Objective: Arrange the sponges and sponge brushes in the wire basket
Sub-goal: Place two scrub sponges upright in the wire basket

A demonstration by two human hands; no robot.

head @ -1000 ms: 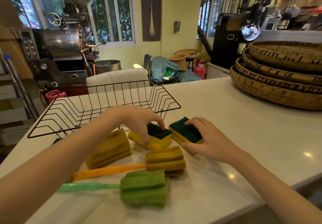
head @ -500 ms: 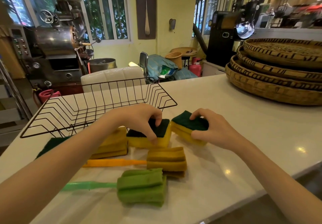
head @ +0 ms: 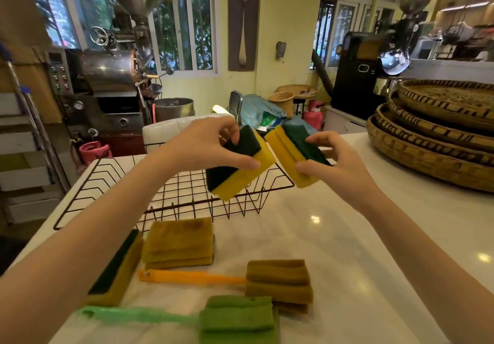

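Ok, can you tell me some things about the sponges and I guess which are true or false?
1. Each hand holds a yellow-and-green sponge. True: left hand holds the left sponge, right hand the right sponge.
2. The wire basket is full of sponges. False: no sponges show in it.
3. The orange sponge brush lies on the counter. True.
4. The green sponge brush is in the basket. False: it lies on the counter.
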